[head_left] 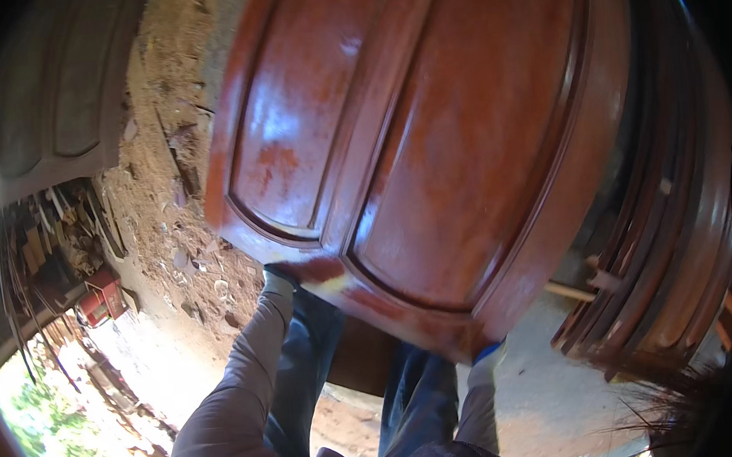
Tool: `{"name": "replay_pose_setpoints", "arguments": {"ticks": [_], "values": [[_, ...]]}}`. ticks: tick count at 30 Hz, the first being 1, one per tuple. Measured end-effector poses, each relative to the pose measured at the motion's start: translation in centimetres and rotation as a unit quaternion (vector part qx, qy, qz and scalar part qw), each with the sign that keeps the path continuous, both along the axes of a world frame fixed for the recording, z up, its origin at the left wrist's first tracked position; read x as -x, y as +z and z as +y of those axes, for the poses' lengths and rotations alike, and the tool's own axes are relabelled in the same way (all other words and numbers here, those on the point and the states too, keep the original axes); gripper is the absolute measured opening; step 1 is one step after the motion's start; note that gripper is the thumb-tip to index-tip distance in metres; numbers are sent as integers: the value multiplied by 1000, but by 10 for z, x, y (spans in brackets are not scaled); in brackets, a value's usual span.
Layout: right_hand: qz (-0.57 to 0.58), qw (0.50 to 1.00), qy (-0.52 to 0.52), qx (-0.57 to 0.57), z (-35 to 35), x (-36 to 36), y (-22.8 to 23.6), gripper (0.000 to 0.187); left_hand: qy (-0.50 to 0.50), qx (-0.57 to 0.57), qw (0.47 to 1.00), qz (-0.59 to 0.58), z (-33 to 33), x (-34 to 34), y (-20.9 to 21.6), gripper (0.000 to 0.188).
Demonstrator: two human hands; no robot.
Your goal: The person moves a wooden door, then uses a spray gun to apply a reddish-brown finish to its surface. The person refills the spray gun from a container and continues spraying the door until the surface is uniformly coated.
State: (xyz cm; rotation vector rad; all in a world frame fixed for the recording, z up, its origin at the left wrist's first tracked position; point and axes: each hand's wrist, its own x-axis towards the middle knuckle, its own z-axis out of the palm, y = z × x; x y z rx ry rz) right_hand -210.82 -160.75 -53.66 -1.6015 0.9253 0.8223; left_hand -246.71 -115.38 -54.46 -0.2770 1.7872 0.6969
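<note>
A large reddish-brown panelled wooden door (pixel 429 165) takes up the middle of the view, its varnished face turned up and patchy near the close edge. My left hand (pixel 279 277), in a dark glove, holds that near edge left of the middle, with its fingers mostly hidden by the wood. At the near right corner, my right hand (pixel 488 352) grips the door; only a bit of blue glove shows there. Both forearms, in grey sleeves, reach forward from below.
Several polished wooden panels (pixel 672 232) stand stacked on the right. A dull brown panel (pixel 51 98) is at the far left, above scrap wood and a red box (pixel 101 296). Wood shavings and debris cover the ground (pixel 180 182). A brown block-like surface (pixel 362 356) shows between my legs.
</note>
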Motion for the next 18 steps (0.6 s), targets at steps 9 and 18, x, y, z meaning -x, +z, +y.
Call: {"name": "replay_pose_setpoints", "arguments": {"ticks": [9,18], "values": [[-88,983,149,55,72,-62,126,61,50,-4,998,-37,-2,-30,19,59],[-172,956,228,73,119,-133,239,58,-131,63,989,-4,-103,-90,67,54]]}}
